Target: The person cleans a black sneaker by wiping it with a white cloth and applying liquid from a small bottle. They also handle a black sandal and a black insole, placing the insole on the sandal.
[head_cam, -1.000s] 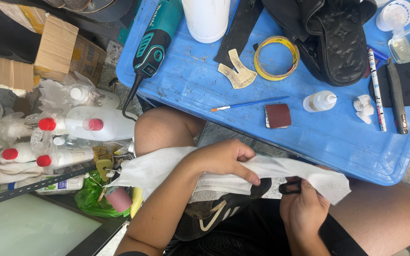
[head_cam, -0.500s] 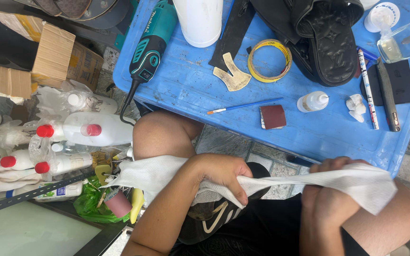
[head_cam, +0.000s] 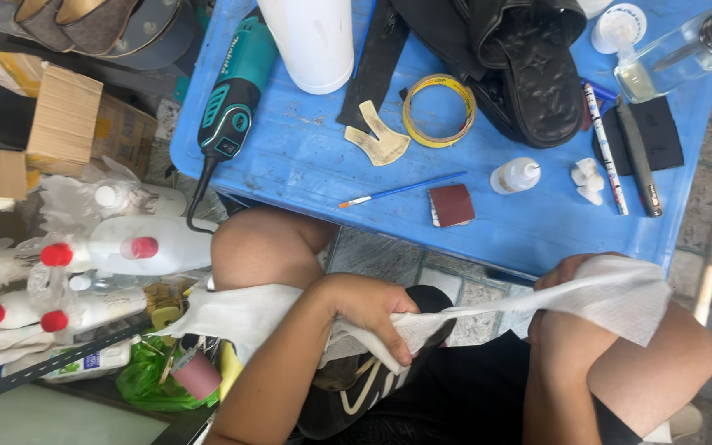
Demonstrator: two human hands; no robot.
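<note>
White cloth (head_cam: 488, 309), thin and crumpled, stretched taut across the lap from 9 o'clock to 3 o'clock; beneath it, a black sneaker (head_cam: 372, 383) with pale stripes, at 6 o'clock.

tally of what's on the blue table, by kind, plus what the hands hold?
On the blue table:
Rotary tool: 1
White cup: 1
Tape ring: 1
Paintbrush: 1
Sandpaper block: 1
Dropper bottle: 1
Black sandal: 1
Left hand and right hand: white cloth: 1
Total: 8
</note>
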